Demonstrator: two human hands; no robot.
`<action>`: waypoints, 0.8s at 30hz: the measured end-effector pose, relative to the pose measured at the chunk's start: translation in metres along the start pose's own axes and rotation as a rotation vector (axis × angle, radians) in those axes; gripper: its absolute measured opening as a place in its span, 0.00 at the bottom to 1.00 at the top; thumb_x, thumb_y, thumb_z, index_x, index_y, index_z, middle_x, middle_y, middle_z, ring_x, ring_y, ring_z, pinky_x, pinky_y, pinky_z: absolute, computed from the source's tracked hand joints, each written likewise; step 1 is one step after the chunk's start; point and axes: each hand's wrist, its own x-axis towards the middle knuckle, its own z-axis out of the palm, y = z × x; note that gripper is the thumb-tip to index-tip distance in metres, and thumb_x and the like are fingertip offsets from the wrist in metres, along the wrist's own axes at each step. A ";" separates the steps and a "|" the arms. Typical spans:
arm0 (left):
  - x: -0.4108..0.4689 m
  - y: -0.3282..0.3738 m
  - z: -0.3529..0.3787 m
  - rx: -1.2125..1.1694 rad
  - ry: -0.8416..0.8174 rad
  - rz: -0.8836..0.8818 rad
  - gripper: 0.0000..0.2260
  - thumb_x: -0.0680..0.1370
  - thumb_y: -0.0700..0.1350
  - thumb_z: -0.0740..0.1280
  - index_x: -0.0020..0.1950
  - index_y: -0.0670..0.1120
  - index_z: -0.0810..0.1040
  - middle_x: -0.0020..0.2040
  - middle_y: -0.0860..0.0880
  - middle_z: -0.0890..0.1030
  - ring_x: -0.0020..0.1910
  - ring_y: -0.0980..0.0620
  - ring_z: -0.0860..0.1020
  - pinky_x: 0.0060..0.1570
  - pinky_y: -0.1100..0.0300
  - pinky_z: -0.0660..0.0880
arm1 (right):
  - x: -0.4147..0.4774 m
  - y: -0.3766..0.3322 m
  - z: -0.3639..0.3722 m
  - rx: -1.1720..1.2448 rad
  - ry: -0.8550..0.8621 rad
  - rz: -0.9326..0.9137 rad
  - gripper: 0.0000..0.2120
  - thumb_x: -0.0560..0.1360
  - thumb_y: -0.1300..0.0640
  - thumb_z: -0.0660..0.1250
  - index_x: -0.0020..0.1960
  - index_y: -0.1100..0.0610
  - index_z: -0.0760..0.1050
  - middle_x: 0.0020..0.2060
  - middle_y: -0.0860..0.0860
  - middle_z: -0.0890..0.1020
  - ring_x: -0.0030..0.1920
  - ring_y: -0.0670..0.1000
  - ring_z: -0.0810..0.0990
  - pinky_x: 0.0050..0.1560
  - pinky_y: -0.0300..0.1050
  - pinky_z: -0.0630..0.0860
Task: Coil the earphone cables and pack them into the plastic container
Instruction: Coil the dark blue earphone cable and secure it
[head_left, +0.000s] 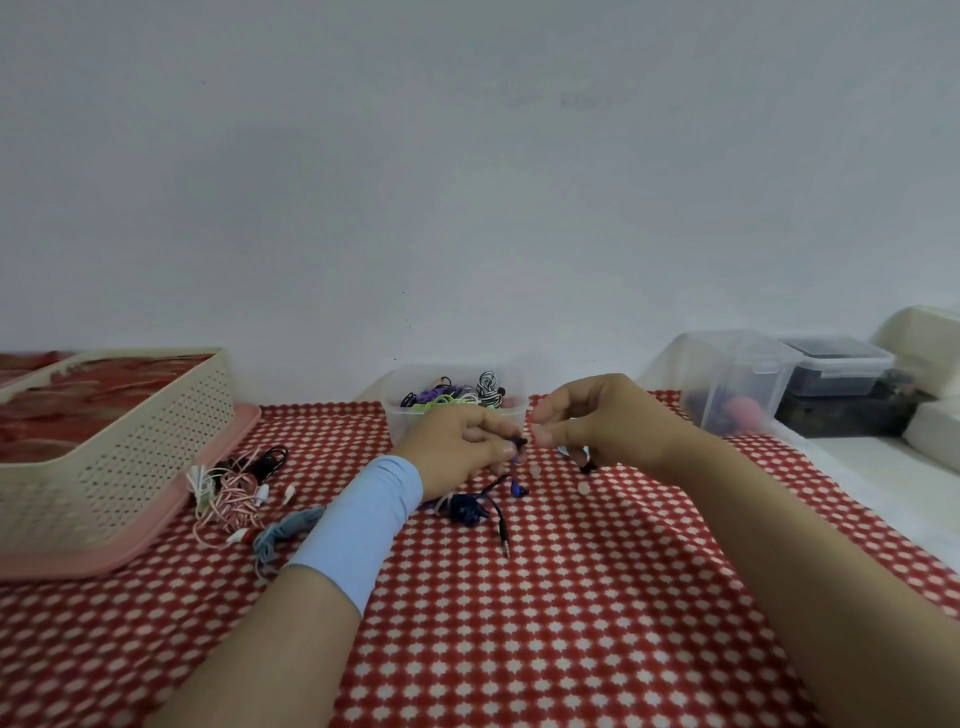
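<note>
No text, label or number — nothing readable anywhere.

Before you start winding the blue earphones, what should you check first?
1. Left hand grips the blue earphone cable: ok.
2. Right hand pinches a dark earbud end: ok.
3. Cable untangled: not ok, it lies bunched on the checked cloth.
4. Jack plug lies free: ok.
5. Plastic container is open, just behind the hands: ok.
6. Room left in the container: cannot tell, coils already reach the rim.
</note>
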 end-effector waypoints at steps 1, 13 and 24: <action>0.000 0.000 0.000 -0.033 0.002 0.000 0.08 0.76 0.36 0.71 0.50 0.49 0.82 0.37 0.53 0.85 0.37 0.58 0.82 0.42 0.69 0.75 | 0.000 0.000 0.003 0.021 0.000 -0.010 0.06 0.72 0.61 0.77 0.48 0.61 0.84 0.30 0.45 0.83 0.26 0.43 0.74 0.26 0.35 0.67; 0.002 -0.007 0.004 -0.147 0.015 0.015 0.09 0.77 0.38 0.70 0.56 0.44 0.83 0.40 0.50 0.85 0.34 0.59 0.79 0.36 0.68 0.74 | 0.002 0.006 0.012 0.188 -0.023 0.028 0.06 0.71 0.64 0.77 0.48 0.60 0.86 0.34 0.55 0.84 0.25 0.47 0.70 0.25 0.37 0.62; 0.000 -0.008 0.000 -0.151 0.003 0.019 0.08 0.77 0.39 0.70 0.54 0.45 0.84 0.44 0.48 0.86 0.36 0.57 0.79 0.38 0.66 0.74 | 0.002 0.004 0.009 0.272 -0.105 0.155 0.09 0.76 0.61 0.72 0.55 0.64 0.85 0.44 0.55 0.86 0.29 0.48 0.72 0.23 0.36 0.62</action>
